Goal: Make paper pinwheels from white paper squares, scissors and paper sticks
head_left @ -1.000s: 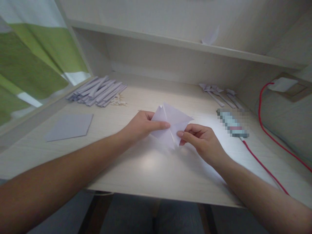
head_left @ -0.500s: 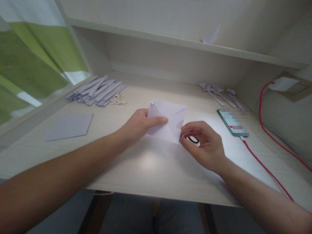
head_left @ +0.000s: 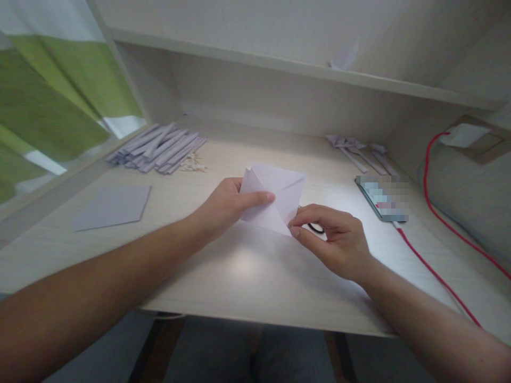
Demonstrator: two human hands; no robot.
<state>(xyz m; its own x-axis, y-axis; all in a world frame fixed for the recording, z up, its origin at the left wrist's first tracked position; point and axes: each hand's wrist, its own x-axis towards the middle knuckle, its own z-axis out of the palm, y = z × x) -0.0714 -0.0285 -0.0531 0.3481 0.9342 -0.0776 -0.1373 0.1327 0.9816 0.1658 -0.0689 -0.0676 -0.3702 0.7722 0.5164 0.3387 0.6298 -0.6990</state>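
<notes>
A folded white paper (head_left: 279, 194) with several creases is held just above the middle of the pale wooden desk (head_left: 239, 276). My left hand (head_left: 227, 205) grips its left side, thumb on top and fingers behind. My right hand (head_left: 335, 239) pinches the paper's lower right corner between thumb and forefinger. A small dark ring (head_left: 316, 228) lies on the desk under my right fingers.
A pile of folded paper strips (head_left: 159, 148) lies at the back left, a flat grey sheet (head_left: 114, 206) nearer. Folded paper pieces (head_left: 357, 151) sit at the back right. A phone (head_left: 381, 198) with a red cable (head_left: 435, 274) lies on the right. A shelf (head_left: 279, 66) runs overhead.
The paper was turned and flattened from an open, pointed shape into a squarer fold. My right hand let go briefly, then took the lower right corner again.
</notes>
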